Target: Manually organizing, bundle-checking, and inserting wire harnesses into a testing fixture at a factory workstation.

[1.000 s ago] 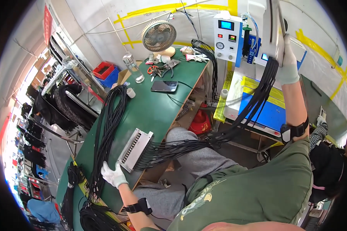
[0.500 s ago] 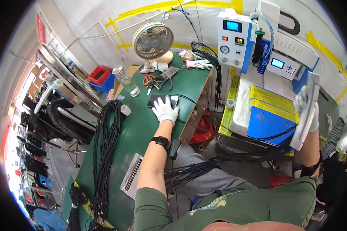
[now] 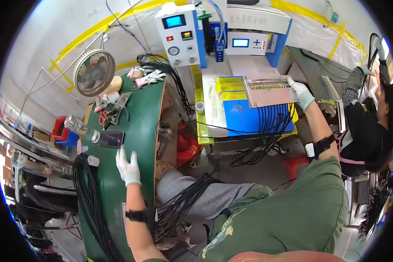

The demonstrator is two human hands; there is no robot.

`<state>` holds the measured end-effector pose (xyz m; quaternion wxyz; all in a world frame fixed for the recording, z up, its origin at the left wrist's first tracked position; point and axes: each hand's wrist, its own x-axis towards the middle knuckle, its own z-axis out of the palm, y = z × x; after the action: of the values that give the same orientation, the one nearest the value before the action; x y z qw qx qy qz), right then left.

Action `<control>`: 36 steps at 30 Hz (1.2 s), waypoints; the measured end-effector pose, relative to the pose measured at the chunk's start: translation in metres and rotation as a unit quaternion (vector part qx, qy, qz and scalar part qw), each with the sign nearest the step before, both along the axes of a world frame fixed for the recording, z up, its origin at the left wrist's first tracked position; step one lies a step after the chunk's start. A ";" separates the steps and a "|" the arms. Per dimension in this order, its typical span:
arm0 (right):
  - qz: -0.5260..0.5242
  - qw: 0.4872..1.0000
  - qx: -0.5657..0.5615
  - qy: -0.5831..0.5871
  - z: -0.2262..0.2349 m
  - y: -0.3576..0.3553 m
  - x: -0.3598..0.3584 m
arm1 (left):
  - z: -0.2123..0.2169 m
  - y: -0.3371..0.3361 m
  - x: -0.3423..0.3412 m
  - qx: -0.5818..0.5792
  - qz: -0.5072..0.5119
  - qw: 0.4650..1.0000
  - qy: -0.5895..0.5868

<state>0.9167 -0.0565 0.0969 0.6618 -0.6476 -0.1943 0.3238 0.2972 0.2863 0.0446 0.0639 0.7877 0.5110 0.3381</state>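
While the grey tray [image 3: 268,91] lies flat on top of the blue machine bed [image 3: 249,118], the right hand [image 3: 302,94] grips its right edge, with gloved fingers curled around the rim. A row of small yellow parts sits along the top of the tray. Black cables [image 3: 270,124] hang down from the tray's front edge, over the blue bed, to the floor. Just left of the tray lie yellow pads [image 3: 230,85], and further left stands a small white cup [image 3: 200,107]. Behind the tray stands a white control box [image 3: 179,32] with a blue screen.

Well to the left of the tray, the left hand [image 3: 128,167] rests flat and open on the green table [image 3: 137,118], holding nothing. A dark phone [image 3: 111,139] lies just beyond its fingertips. A thick bundle of black cables [image 3: 89,196] lies along the table's left side. A fan [image 3: 94,73] stands at the far end of the table. More black cables [image 3: 183,203] cross the person's lap.

To the right of the tray, another person's sleeve [image 3: 358,83] shows.
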 end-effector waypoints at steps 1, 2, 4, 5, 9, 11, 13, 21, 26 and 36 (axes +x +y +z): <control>-0.055 0.994 -0.087 -0.029 -0.026 -0.012 0.021 | 0.010 -0.018 0.000 -0.023 -0.037 0.999 -0.025; -0.062 0.994 -0.086 -0.030 -0.047 -0.015 0.027 | 0.018 -0.034 -0.001 -0.047 -0.071 0.995 -0.051; -0.139 0.975 -0.146 -0.096 -0.078 -0.013 0.038 | 0.033 -0.063 -0.016 -0.056 -0.083 0.993 -0.069; -0.136 0.976 -0.144 -0.095 -0.078 -0.004 0.033 | 0.039 -0.076 -0.026 -0.067 -0.091 0.990 -0.085; -0.142 0.943 -0.276 -0.118 -0.082 0.026 0.017 | 0.056 -0.126 -0.071 -0.063 -0.059 0.993 -0.081; -0.133 0.953 -0.238 -0.134 -0.097 0.038 0.026 | 0.056 -0.147 -0.099 -0.054 0.001 0.996 -0.075; -0.128 0.952 -0.244 -0.132 -0.097 0.047 0.023 | 0.049 -0.166 -0.130 -0.065 0.050 0.992 -0.096; -0.088 0.869 -0.411 -0.260 -0.084 0.060 0.014 | 0.015 -0.238 -0.199 -0.020 0.242 0.969 0.033; -0.066 0.722 -0.549 -0.415 -0.046 0.052 -0.025 | 0.005 -0.271 -0.205 -0.028 0.290 0.951 0.107; 0.036 0.809 -0.408 -0.422 -0.075 -0.050 0.028 | -0.007 -0.281 -0.196 -0.034 0.359 0.930 0.076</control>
<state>0.9444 -0.1062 0.0215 0.1771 -0.9236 -0.3276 0.0913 0.1011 0.0057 0.0377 -0.0741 0.5725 0.7741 0.2598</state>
